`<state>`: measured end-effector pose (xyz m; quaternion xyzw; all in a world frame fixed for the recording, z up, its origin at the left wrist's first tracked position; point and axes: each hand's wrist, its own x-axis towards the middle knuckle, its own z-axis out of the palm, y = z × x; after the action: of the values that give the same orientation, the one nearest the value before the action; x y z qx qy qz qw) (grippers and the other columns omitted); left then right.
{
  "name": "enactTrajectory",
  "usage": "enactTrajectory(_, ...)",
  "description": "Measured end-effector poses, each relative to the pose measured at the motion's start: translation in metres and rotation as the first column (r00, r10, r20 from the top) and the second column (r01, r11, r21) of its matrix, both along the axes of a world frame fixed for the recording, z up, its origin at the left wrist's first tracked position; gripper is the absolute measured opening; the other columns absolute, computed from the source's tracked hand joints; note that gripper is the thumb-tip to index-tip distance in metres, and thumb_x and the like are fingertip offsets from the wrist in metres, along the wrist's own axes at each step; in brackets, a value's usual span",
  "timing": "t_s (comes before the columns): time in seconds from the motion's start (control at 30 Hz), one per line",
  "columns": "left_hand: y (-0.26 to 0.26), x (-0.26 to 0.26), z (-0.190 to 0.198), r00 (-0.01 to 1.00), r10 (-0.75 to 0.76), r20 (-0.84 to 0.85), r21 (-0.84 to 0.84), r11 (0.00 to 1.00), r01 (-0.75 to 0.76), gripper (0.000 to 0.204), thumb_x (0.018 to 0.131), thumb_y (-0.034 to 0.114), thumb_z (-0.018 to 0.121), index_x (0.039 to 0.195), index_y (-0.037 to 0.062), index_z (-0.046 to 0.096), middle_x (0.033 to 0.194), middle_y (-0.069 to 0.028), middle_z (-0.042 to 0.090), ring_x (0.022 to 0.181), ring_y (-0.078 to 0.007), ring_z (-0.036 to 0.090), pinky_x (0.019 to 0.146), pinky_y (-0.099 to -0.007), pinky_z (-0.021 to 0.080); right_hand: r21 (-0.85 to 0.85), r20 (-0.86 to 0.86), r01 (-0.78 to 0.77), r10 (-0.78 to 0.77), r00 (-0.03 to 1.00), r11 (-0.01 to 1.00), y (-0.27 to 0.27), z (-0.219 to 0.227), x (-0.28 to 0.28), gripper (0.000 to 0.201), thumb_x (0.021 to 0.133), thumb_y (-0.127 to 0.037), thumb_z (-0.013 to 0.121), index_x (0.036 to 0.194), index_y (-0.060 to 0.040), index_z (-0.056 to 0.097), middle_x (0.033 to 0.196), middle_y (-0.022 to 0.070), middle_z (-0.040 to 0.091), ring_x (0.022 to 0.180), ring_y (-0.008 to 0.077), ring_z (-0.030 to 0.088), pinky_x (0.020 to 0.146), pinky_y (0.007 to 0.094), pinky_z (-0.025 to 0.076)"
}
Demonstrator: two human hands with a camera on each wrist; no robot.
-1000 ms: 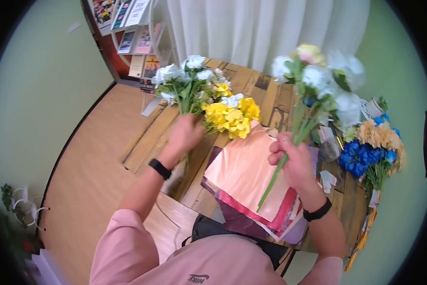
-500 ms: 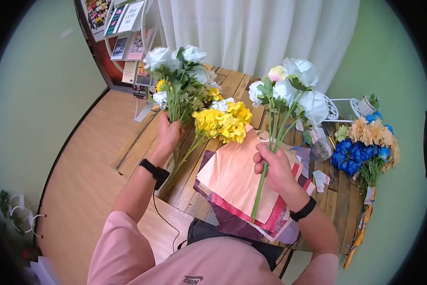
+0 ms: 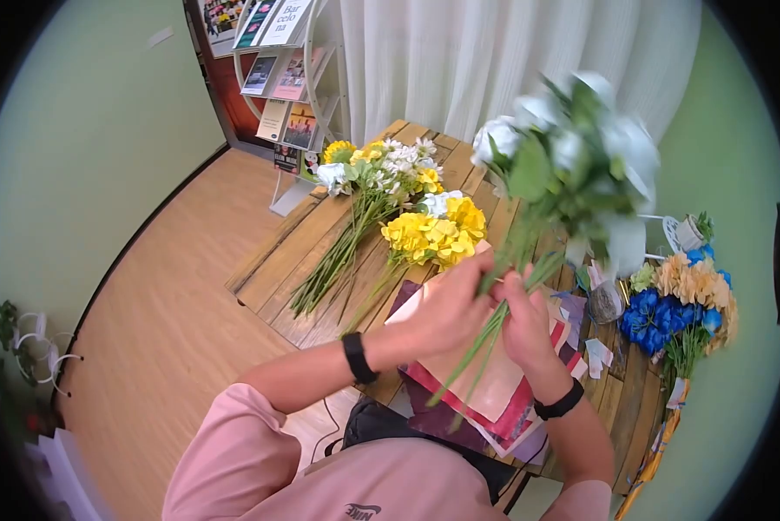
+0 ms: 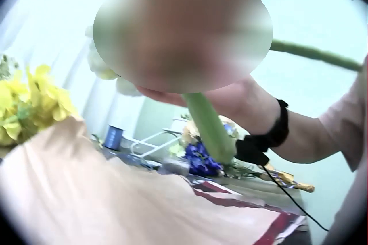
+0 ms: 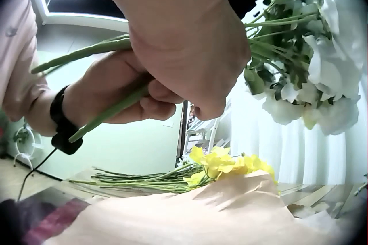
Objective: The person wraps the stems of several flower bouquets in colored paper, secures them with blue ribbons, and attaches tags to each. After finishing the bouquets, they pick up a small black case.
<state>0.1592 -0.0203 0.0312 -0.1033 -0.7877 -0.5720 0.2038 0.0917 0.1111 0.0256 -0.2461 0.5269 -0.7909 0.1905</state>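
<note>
A bunch of white artificial flowers [image 3: 572, 156] with green leaves is up over the right part of the table, blurred in the head view. My right hand [image 3: 529, 326] grips its green stems [image 3: 472, 360], whose ends slant down toward my body. Right beside it, my left hand [image 3: 455, 304] is closed around stems of the same bunch, just over the peach wrapping sheets [image 5: 190, 216]. Seen from the right wrist, the fingers of both hands overlap at the stems. A blurred oval covers most of the left hand in the left wrist view.
Yellow flowers [image 3: 433, 239] and a pile of long stems [image 3: 342, 252] with white and yellow blooms lie at left. Blue flowers [image 3: 654, 317] and peach ones [image 3: 689, 269] lie at right, near a blue ribbon spool [image 4: 114, 137]. A magazine rack [image 3: 294, 78] stands behind.
My left hand has lifted white flowers from the left pile and carried them right, to the bunch in my right hand. The combined bunch is now fuller and higher.
</note>
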Motion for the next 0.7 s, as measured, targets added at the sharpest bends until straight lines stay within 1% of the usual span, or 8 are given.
enactTrajectory(0.13,0.026,-0.001,-0.005,0.953,-0.009,-0.303,-0.071,0.997,-0.013,0.038,0.091,0.006,0.056,0.126,-0.0007,0.043,0.111,-0.0150,0.053,0.101,-0.0240,0.057,0.089,-0.0346,0.047,-0.031,0.014,0.041,-0.041,0.999,0.999,0.024,0.007,-0.007,0.030,0.099,-0.020,0.054,0.122,-0.0033,0.047,0.108,0.0134,0.064,0.092,0.0202,0.062,0.081,0.0347,0.052)
enactTrajectory(0.2,0.017,0.014,0.013,0.922,-0.302,0.242,-0.053,0.945,0.323,0.037,0.090,0.009,0.059,0.125,-0.0004,0.049,0.107,-0.0160,0.058,0.093,-0.0269,0.061,0.085,-0.0355,0.049,-0.080,0.195,0.112,-0.095,0.976,0.990,0.035,0.011,-0.013,0.023,0.096,-0.013,0.055,0.117,-0.0046,0.050,0.096,0.0108,0.065,0.082,0.0174,0.063,0.071,0.0315,0.055)
enactTrajectory(0.27,-0.009,0.004,-0.011,0.905,-0.326,0.274,-0.105,0.925,0.366,0.032,0.087,0.013,0.062,0.117,0.0012,0.058,0.107,-0.0166,0.063,0.089,-0.0295,0.063,0.081,-0.0385,0.051,-0.073,0.166,0.120,-0.106,0.980,0.990,0.052,0.017,-0.022,0.022,0.096,-0.012,0.055,0.117,-0.0050,0.050,0.091,0.0093,0.063,0.078,0.0165,0.063,0.068,0.0298,0.054)
enactTrajectory(0.33,-0.058,0.009,-0.029,0.961,0.251,0.113,-0.575,0.806,-0.142,0.025,0.084,0.017,0.064,0.105,0.0034,0.064,0.102,-0.0151,0.063,0.092,-0.0320,0.062,0.080,-0.0416,0.050,-0.065,0.147,0.174,-0.163,0.976,0.983,0.059,0.030,-0.020,0.020,0.096,-0.011,0.056,0.115,-0.0058,0.050,0.083,0.0058,0.059,0.066,0.0147,0.060,0.062,0.0274,0.053)
enactTrajectory(0.4,-0.085,0.018,-0.055,0.858,0.513,-0.033,-0.721,0.582,-0.375,0.033,0.081,0.020,0.064,0.107,0.0022,0.056,0.087,-0.0176,0.057,0.089,-0.0362,0.058,0.078,-0.0472,0.048,-0.066,0.121,0.184,-0.175,0.977,0.981,0.062,0.034,-0.020,0.020,0.096,-0.011,0.056,0.115,-0.0056,0.050,0.083,0.0062,0.059,0.066,0.0147,0.060,0.062,0.0277,0.053)
enactTrajectory(0.5,-0.105,0.020,-0.070,0.731,0.546,0.410,-0.690,0.709,-0.142,0.042,0.081,0.016,0.060,0.118,-0.0029,0.050,0.100,-0.0287,0.062,0.099,-0.0421,0.060,0.085,-0.0492,0.047,-0.069,0.081,0.176,-0.170,0.982,0.982,0.062,0.031,-0.018,0.021,0.096,-0.011,0.056,0.115,-0.0051,0.049,0.083,0.0067,0.059,0.066,0.0146,0.059,0.061,0.0283,0.052)
enactTrajectory(0.63,-0.105,0.016,-0.068,0.753,0.480,0.450,-0.588,0.794,-0.155,0.029,0.084,0.010,0.051,0.109,-0.0043,0.049,0.106,-0.0334,0.061,0.099,-0.0436,0.061,0.085,-0.0494,0.047,-0.082,0.075,0.149,-0.143,0.987,0.985,0.056,0.025,-0.015,0.023,0.096,-0.011,0.056,0.117,-0.0044,0.048,0.083,0.0073,0.059,0.066,0.0148,0.059,0.061,0.0288,0.052)
enactTrajectory(0.7,-0.100,0.017,-0.063,0.858,0.484,0.174,-0.426,0.822,-0.377,0.042,0.087,0.007,0.054,0.128,-0.0017,0.048,0.105,-0.0277,0.063,0.102,-0.0372,0.062,0.088,-0.0407,0.048,-0.071,0.093,0.150,-0.144,0.985,0.986,0.054,0.024,-0.011,0.024,0.096,-0.011,0.056,0.117,-0.0042,0.048,0.083,0.0074,0.059,0.065,0.0148,0.059,0.061,0.0287,0.051)
